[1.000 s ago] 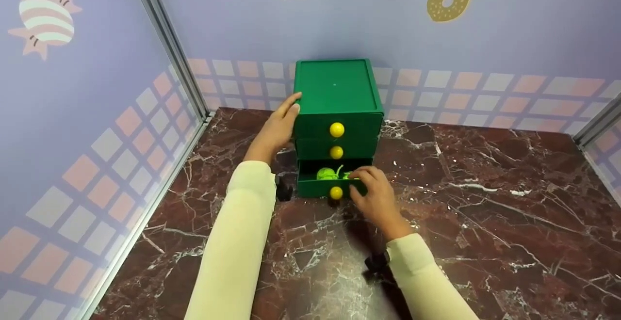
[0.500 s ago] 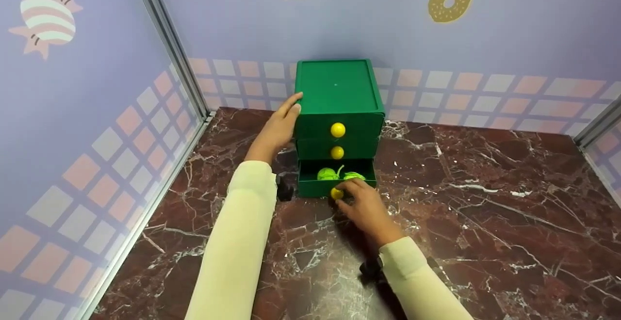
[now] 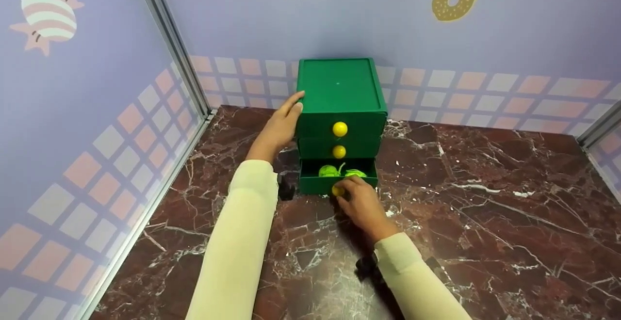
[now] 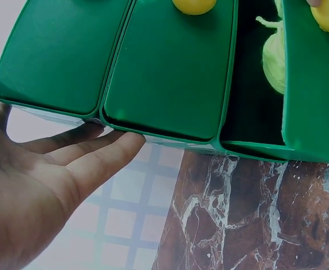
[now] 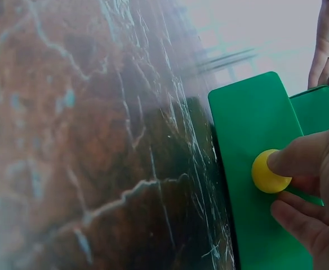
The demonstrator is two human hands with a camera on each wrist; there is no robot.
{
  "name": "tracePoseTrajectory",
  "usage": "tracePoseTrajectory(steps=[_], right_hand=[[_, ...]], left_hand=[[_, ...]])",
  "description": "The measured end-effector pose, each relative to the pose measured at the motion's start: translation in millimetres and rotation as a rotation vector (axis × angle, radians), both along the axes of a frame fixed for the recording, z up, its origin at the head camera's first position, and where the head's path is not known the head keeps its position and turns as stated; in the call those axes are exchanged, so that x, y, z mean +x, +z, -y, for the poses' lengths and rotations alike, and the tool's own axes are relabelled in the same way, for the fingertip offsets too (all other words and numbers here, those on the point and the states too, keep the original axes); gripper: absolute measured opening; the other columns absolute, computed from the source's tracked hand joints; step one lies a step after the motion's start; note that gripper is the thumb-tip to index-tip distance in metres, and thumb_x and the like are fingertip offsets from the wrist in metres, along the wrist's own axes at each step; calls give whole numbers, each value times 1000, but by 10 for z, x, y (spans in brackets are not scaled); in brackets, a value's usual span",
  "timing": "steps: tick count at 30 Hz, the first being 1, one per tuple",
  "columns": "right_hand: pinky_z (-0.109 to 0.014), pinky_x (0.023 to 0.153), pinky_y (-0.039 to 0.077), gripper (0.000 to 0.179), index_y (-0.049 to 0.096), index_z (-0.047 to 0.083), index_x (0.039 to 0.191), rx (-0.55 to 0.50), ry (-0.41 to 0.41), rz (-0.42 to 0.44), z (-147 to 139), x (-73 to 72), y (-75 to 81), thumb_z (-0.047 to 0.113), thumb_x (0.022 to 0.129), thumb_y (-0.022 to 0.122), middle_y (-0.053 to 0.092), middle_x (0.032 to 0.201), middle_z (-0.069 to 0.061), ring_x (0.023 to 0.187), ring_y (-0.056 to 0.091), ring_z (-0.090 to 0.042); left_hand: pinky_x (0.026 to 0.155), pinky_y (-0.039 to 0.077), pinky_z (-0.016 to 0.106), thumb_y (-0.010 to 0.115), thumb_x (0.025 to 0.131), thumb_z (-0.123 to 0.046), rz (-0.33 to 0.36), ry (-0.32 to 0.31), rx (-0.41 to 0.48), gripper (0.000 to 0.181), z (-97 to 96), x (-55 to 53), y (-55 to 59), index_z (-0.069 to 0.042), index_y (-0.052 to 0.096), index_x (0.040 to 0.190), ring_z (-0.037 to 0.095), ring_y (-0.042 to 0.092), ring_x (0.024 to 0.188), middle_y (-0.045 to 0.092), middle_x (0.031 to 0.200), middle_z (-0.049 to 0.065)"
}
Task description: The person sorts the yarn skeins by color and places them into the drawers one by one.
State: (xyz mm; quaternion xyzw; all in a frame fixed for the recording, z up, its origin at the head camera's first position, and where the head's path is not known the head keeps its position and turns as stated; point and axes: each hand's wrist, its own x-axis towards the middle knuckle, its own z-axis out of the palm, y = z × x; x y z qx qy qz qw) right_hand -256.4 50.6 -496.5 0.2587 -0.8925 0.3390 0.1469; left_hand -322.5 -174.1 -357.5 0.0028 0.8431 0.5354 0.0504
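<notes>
A green three-drawer box [image 3: 342, 85] stands against the back wall, with a round yellow knob on each drawer. Its bottom drawer [image 3: 310, 185] is pulled out. Inside lie two bright green round things, one [image 3: 329, 170] with a thin strand sticking up and another [image 3: 355, 173] on the right. My left hand [image 3: 277, 131] rests along the box's left side, fingers extended against it in the left wrist view. My right hand [image 3: 361, 203] pinches the bottom drawer's yellow knob [image 5: 270, 171] between thumb and fingers.
The box sits on a dark red marbled tabletop [image 3: 485, 232] with white veins. Patterned lilac walls [image 3: 388, 14] rise behind and at both sides, joined by a metal corner strip [image 3: 174, 43] on the left.
My right hand has left the green thing at the drawer's right, moved left and down, and taken hold of the bottom knob. The left hand stays on the box's side.
</notes>
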Motion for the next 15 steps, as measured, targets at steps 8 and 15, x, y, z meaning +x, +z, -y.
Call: tracePoseTrajectory(steps=[8, 15], right_hand=[[-38, 81, 54, 13, 73, 8, 91, 15, -31, 0, 34, -101, 21, 2, 80, 73, 66, 95, -7, 89, 65, -25], [-40, 83, 54, 11, 73, 7, 91, 18, -47, -5, 51, -183, 36, 3, 81, 74, 66, 96, -8, 91, 65, -27]], left_hand=[[112, 31, 53, 30, 102, -56, -17, 4, -27, 45, 10, -14, -4, -55, 25, 146, 30, 27, 145, 20, 162, -3], [113, 28, 52, 29, 102, -55, -25, -2, -37, 45, 14, -15, -2, -53, 25, 147, 28, 27, 146, 21, 162, -2]])
